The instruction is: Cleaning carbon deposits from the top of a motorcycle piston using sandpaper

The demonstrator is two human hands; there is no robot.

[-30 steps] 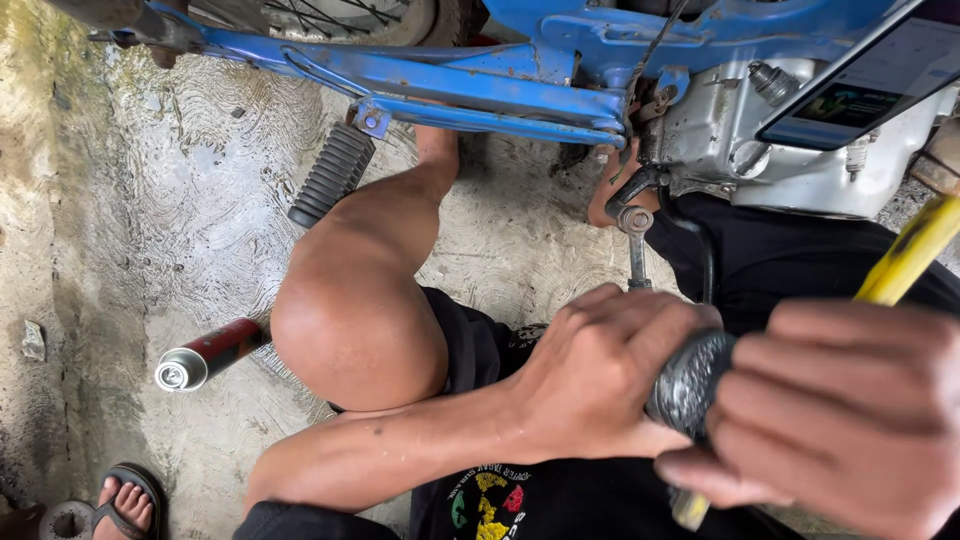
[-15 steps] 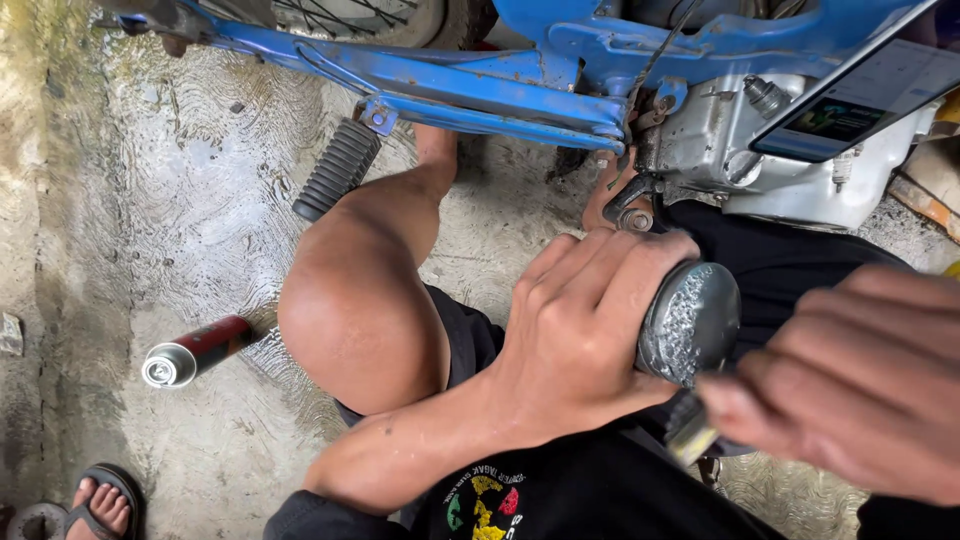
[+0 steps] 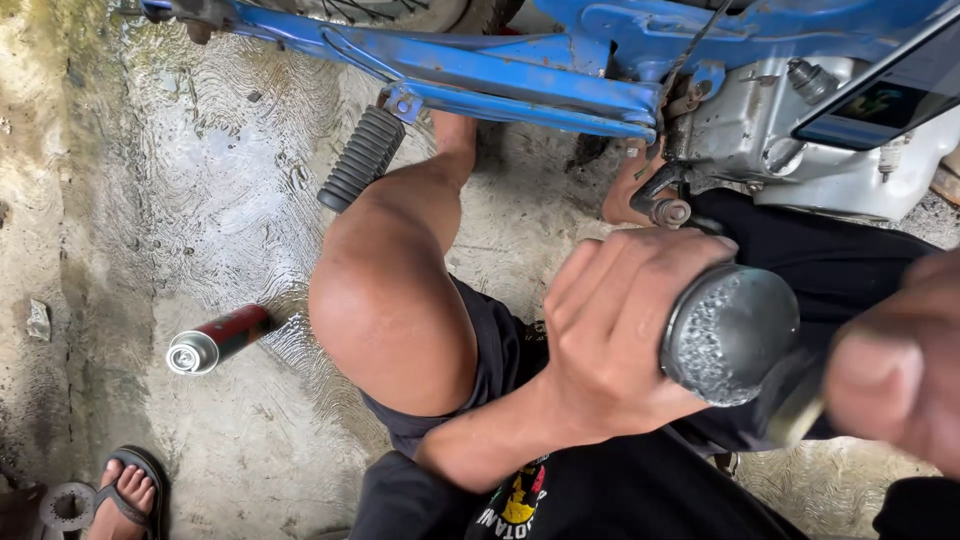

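My left hand (image 3: 620,330) is wrapped around a black rubber handle grip (image 3: 730,335), whose rounded, dusty end faces the camera. My right hand (image 3: 895,370) is blurred at the right edge, close to that end. Its fingers are closed on a thin tool shaft (image 3: 790,415) that meets the grip's lower side. The rest of the tool is hidden. My bare knee (image 3: 390,310) is bent just left of the hands, above black shorts.
A blue motorcycle frame (image 3: 520,75) crosses the top, with a black ribbed footpeg (image 3: 362,158) and a grey engine case (image 3: 790,130). A red spray can (image 3: 215,340) lies on the wet concrete at left. Another person's sandalled foot (image 3: 125,490) is at bottom left.
Both hands and the grip have come closer to the camera and shifted right. The yellow tool handle seen a second ago is out of sight.
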